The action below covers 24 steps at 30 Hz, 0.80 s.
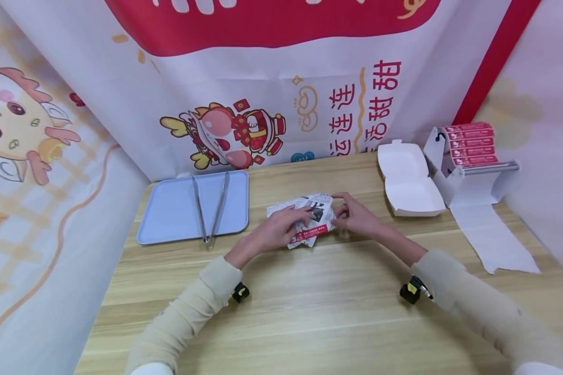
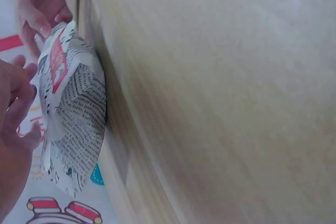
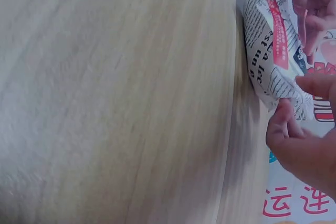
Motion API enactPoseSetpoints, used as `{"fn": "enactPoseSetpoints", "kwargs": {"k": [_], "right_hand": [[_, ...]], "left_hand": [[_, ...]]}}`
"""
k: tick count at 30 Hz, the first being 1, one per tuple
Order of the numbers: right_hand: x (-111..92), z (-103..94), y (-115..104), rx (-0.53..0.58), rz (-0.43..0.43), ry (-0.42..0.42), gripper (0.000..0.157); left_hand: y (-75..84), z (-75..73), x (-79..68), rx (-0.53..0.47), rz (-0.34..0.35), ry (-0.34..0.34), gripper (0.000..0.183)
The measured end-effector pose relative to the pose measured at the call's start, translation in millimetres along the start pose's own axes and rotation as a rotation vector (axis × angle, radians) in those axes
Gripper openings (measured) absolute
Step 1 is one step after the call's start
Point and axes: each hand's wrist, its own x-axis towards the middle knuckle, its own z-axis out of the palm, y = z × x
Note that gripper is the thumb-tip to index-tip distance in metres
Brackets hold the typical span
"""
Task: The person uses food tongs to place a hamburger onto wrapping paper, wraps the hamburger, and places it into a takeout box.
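A parcel wrapped in newspaper-print paper [image 1: 322,201] lies on the table between both hands, its contents hidden inside. A red label strip [image 1: 316,231] runs along its near side. My left hand [image 1: 278,227] rests over the parcel's left part, fingers loosely bent on top. At the right end, the right hand [image 1: 356,214] pinches the paper between thumb and fingers. The right wrist view shows that thumb and finger [image 3: 284,109] at the folded end of the paper. In the left wrist view, the wrapper [image 2: 79,108] bulges beside the left hand [image 2: 16,106].
A blue tray [image 1: 169,208] with metal tongs [image 1: 200,208] lying across it stands at left. An open white takeaway box [image 1: 410,192] sits at the back right. Beside it is a label dispenser [image 1: 462,179] with red labels, its pale backing strip [image 1: 492,239] trailing onto the table.
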Motion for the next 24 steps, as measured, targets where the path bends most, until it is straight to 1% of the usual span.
{"fn": "enactPoseSetpoints", "kwargs": {"k": [3,5,7,9,11,13,15,17,20,22,24], "right_hand": [[-3,1.4,-3,-0.055,0.012,0.076,0.071],[-3,2.0,-5,-0.079,0.009,0.108,0.066],[-2,3.0,-7,-0.100,-0.002,0.118,0.062],[0,4.9,-9,-0.123,-0.018,0.115,0.055],[-1,7.6,-11,-0.154,-0.032,0.108,0.049],[-3,10.8,-14,-0.179,-0.044,0.108,0.042],[-6,14.2,-15,-0.194,-0.065,0.112,0.036],[-11,17.5,-17,-0.196,-0.088,0.116,0.034],[-15,21.6,-19,-0.189,-0.121,0.126,0.032],[-16,23.6,-20,-0.187,-0.130,0.135,0.033],[-17,23.9,-20,-0.184,-0.124,0.145,0.033]], "left_hand": [[-1.8,1.2,-3.3,-0.015,-0.068,0.082,0.031],[-1.6,1.5,-3.9,0.001,-0.112,0.101,0.034],[-1.2,2.3,-3.5,0.036,-0.147,0.079,0.041],[-0.9,4.0,-2.5,0.088,-0.164,0.025,0.049],[-0.6,5.3,-1.5,0.128,-0.167,-0.031,0.053],[-0.4,5.9,-1.7,0.153,-0.162,-0.058,0.053],[-0.1,5.2,-2.4,0.152,-0.156,-0.053,0.049],[0.2,3.4,-3.5,0.138,-0.152,-0.038,0.046],[-0.6,1.9,-5.1,0.124,-0.137,-0.022,0.043],[-1.3,1.1,-7.0,0.115,-0.135,-0.014,0.042],[-1.5,-0.8,-9.8,0.105,-0.146,0.009,0.043]]}}
